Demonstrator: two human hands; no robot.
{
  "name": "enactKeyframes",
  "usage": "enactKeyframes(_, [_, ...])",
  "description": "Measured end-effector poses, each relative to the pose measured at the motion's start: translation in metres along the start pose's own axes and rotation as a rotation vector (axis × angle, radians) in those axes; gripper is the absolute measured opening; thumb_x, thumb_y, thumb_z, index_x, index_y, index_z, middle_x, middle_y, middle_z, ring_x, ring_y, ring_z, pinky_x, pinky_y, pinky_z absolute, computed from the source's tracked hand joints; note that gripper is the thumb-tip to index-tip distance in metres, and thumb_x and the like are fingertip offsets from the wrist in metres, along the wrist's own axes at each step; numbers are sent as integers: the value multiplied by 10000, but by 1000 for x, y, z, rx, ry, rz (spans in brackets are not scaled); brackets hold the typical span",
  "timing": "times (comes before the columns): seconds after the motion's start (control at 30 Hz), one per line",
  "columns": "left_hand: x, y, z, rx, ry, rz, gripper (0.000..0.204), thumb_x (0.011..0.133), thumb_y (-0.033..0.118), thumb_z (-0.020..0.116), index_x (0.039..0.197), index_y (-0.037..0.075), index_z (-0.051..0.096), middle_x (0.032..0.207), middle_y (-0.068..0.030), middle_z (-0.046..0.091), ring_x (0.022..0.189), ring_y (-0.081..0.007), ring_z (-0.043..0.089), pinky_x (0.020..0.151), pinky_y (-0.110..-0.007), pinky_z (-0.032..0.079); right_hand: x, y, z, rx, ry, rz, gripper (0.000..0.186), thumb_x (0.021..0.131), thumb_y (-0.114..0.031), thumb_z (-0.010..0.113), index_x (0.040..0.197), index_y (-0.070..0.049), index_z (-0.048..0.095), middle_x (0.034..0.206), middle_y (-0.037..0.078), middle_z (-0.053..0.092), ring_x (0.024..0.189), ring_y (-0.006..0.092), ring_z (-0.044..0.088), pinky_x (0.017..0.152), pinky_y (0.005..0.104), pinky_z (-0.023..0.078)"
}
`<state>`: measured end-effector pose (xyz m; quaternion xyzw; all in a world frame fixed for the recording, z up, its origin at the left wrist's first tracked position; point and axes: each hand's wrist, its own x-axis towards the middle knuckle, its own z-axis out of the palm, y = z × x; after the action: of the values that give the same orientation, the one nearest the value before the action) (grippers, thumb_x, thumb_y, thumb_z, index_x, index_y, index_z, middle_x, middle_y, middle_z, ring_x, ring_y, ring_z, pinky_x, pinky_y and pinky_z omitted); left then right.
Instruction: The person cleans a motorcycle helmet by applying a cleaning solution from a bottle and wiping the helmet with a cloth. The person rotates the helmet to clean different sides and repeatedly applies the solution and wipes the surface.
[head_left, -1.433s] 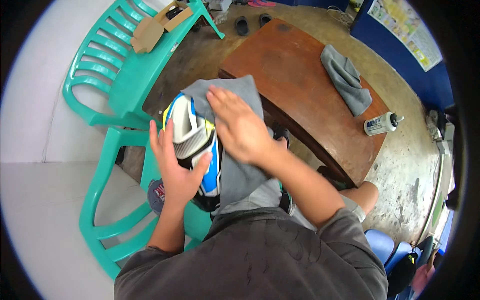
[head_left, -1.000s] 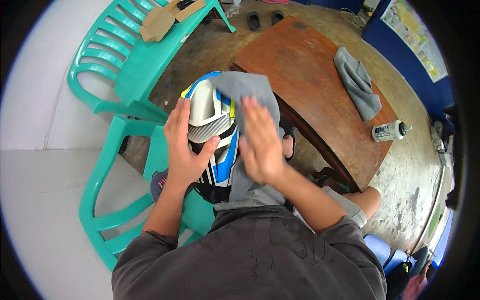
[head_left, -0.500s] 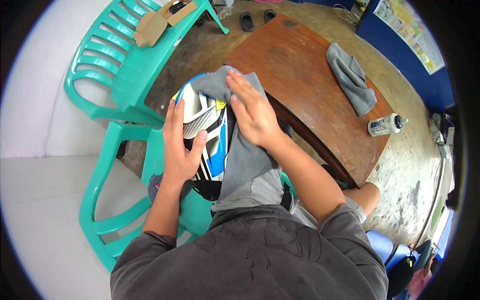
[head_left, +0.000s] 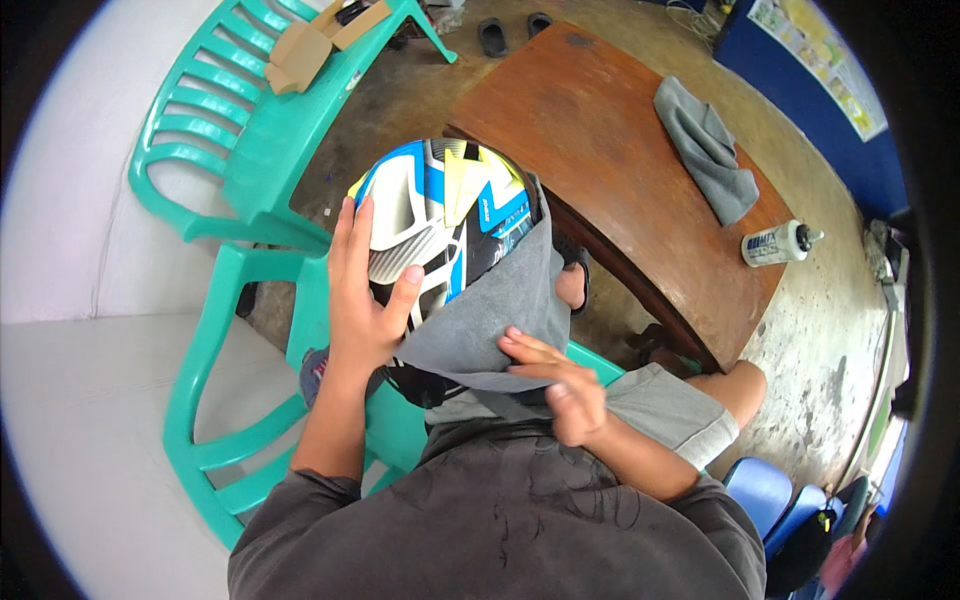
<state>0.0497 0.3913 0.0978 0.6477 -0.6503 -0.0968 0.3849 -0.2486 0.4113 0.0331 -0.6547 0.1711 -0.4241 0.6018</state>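
A helmet (head_left: 465, 205) with white, blue, yellow and black graphics rests in front of me at my lap. My left hand (head_left: 365, 295) lies along its left side, fingers stretched out and thumb apart. A grey cloth (head_left: 480, 320) drapes over the helmet's lower right part, hiding that area. On the cloth's near part is my right hand (head_left: 560, 385), its fingers extended and slightly bent, touching the fabric with the thumb apart.
A brown wooden table (head_left: 590, 120) stands ahead right, bearing another grey cloth (head_left: 705, 150) and a white bottle (head_left: 770, 245). Green plastic chairs (head_left: 200, 400) are at the left, one holding an open cardboard box (head_left: 300, 55). Dark sandals (head_left: 493, 38) lie on the floor beyond.
My right hand has moved down toward me from the helmet's top, and the cloth has come down with it, uncovering the upper graphics. My left hand stays in place.
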Motion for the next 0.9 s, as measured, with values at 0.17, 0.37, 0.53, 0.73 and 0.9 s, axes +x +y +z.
enactKeyframes(0.17, [8,7,-6,85,-93,41,842,997,451,705,1649,33,375,1642,-305,376,1490,-464,410,1231,-535,309,-22,-25,-45,1066,788,507,602,1090,-458,487,1413,34,609,1431,237,658,1300,420,634,1162,556,457])
enactKeyframes(0.37, [39,-13,-22,-17,-119,-78,846,979,586,698,1635,111,456,1486,-145,534,1324,-292,547,1017,-403,470,-39,-23,-73,1411,994,545,584,1126,-466,462,1470,-12,589,1469,211,643,1344,412,612,1194,588,427])
enactKeyframes(0.53, [46,-30,-17,-135,-63,-134,930,924,665,720,1616,91,482,1485,-147,534,1240,-279,591,979,-390,490,-20,-53,-95,1186,963,312,611,1136,-490,442,1491,-8,563,1458,206,646,1346,410,611,1180,575,449])
enactKeyframes(0.73, [39,-38,-7,-92,12,-45,919,929,705,679,1558,46,552,1478,-170,541,1272,-286,570,1012,-396,472,23,-61,-118,1310,771,211,712,1126,-574,409,1480,22,570,1480,229,626,1358,427,600,1198,588,423])
enactKeyframes(0.9, [34,-39,-6,-116,24,-52,815,964,621,668,1524,34,587,1481,-163,556,1288,-265,560,979,-366,443,27,-57,-116,1315,658,165,726,1133,-584,384,1436,37,604,1458,210,648,1309,405,639,1164,540,467])
